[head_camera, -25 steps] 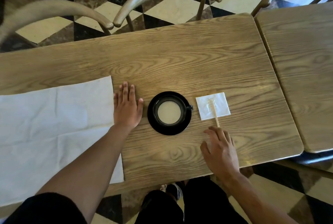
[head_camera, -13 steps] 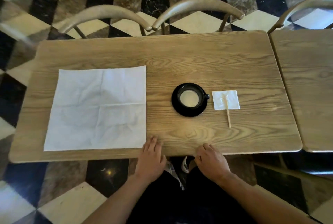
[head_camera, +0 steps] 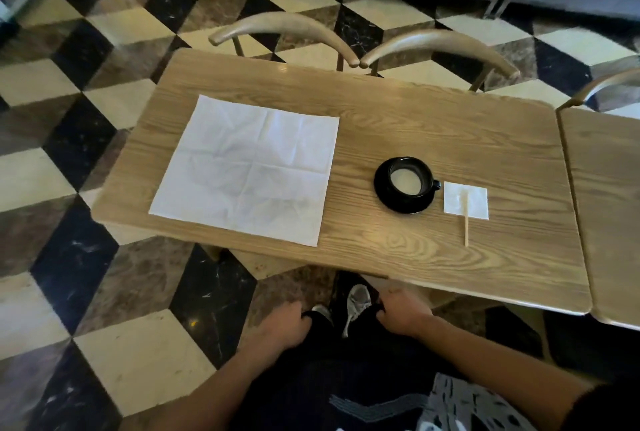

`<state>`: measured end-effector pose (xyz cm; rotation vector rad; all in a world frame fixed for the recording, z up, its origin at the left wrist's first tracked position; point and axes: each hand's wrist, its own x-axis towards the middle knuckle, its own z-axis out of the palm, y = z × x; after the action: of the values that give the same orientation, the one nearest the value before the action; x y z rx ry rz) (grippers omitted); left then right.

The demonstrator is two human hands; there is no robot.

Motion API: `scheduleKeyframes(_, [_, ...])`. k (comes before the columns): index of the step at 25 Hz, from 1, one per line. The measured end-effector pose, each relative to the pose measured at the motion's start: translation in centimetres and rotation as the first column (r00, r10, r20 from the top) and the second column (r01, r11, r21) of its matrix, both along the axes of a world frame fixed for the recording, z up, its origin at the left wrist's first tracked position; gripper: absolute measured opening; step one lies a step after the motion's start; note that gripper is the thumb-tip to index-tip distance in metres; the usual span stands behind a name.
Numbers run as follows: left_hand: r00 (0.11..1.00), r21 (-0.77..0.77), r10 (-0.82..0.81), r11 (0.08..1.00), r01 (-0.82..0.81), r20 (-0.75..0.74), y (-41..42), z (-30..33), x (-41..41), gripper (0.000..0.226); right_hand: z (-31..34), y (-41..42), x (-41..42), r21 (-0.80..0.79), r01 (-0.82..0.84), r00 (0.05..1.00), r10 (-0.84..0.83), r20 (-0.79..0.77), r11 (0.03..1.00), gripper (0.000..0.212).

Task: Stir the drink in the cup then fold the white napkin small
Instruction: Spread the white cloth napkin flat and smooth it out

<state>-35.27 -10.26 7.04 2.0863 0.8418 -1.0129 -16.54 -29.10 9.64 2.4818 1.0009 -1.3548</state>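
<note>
A: Both hands are now off the table, pulled back onto the lap; left hand (head_camera: 282,326) and right hand (head_camera: 403,313) are curling on dark trousers, holding nothing of the task.

B: So, reaching for the stirrer (head_camera: 465,219) lying on the small napkin (head_camera: 476,200), just right of the cup (head_camera: 408,178); the white napkin (head_camera: 246,167) is lying flat at left. Pinching it low, stirring gently.

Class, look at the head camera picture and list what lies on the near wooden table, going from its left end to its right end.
Large white napkin → black cup of pale drink on its black saucer → small white napkin square with the wooden stir stick lying across its left part.
</note>
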Motion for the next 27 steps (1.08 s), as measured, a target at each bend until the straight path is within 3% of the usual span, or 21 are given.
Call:
scheduleKeyframes(6, [0.997,-0.005,0.061,0.998,-0.062,-0.04,0.2,0.7,0.3,0.038,0.0,1.7,1.2,0.031,-0.104,0.993,0.106,-0.059,0.994,0.036])
scheduleKeyframes(15, [0.99,0.069,0.113,0.992,-0.108,-0.084,2.7,3.3,3.2,0.033,0.5,5.0,3.7,0.141,-0.099,0.987,0.116,-0.112,0.985,0.034])
scheduleKeyframes(21, [0.999,0.082,0.049,0.995,-0.05,0.006,5.1,4.5,5.3,0.021,0.8,8.4,4.2,0.158,-0.105,0.977,0.131,-0.169,0.982,0.031])
scheduleKeyframes(27, [0.999,0.051,-0.033,0.998,0.032,0.012,12.3,3.3,5.2,0.028,1.3,15.3,2.5,0.177,-0.002,0.983,0.035,-0.183,0.984,0.027])
